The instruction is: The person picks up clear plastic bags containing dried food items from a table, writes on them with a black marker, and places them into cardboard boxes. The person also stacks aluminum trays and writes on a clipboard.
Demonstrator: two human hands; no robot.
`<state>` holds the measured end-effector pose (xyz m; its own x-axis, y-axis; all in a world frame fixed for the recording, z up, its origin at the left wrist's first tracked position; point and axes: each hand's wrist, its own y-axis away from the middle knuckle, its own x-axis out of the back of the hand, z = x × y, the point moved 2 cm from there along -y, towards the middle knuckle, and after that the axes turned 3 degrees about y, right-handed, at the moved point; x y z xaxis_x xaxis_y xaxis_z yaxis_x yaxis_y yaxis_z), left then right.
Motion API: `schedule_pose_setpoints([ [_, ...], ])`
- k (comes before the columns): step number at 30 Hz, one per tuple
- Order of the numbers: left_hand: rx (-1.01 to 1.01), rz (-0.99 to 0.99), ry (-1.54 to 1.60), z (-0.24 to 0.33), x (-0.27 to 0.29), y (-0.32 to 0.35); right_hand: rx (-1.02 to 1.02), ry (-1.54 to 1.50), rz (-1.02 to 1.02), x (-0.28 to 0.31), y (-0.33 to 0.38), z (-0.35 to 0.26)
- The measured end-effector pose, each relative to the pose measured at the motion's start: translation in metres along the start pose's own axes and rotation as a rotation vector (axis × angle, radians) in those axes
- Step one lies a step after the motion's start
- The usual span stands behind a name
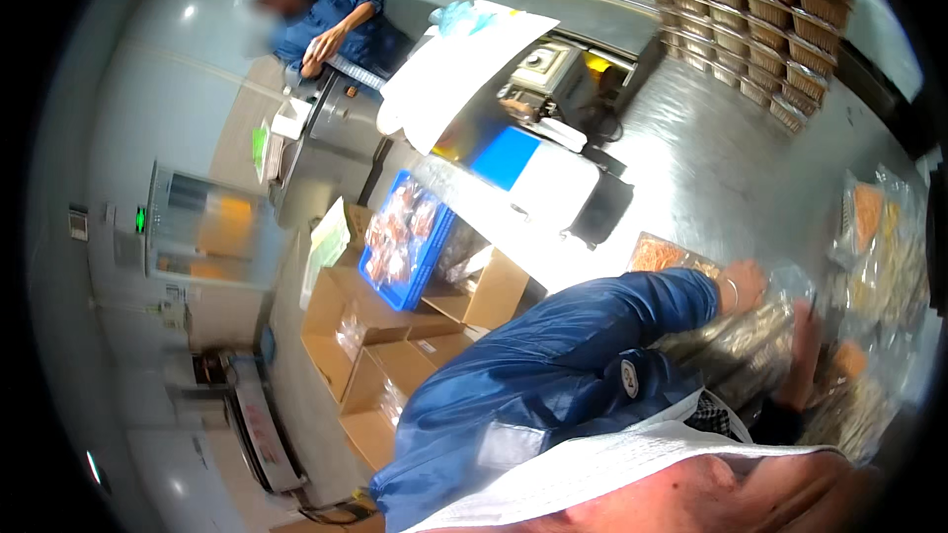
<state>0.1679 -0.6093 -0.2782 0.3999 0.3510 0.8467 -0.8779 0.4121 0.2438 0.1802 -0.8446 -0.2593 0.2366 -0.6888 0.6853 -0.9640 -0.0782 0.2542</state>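
Steel bench [711, 168] was crowded: left hand [743, 286] and right hand [802, 350] both gripped a stack of clear bags [750, 350]; cardboard boxes [380, 336] packed the floor alongside.

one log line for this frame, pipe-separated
left hand on stack of clear bagged packs | right hand at stack's right side | steel table | cardboard boxes left
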Motion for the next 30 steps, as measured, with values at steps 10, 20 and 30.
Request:
schedule_pose_setpoints([
  [10,0.195,-0.123,0.288,-0.021,-0.014,0.01,0.143,-0.267,-0.054,0.019,-0.004,0.023],
  [20,-0.058,0.418,0.007,-0.005,-0.01,0.073,0.137,-0.233,-0.035,0.031,0.036,0.037],
  [30,0.115,0.305,0.297,0.043,-0.006,0.103,0.149,0.235,-0.125,-0.033,0.128,-0.032],
])
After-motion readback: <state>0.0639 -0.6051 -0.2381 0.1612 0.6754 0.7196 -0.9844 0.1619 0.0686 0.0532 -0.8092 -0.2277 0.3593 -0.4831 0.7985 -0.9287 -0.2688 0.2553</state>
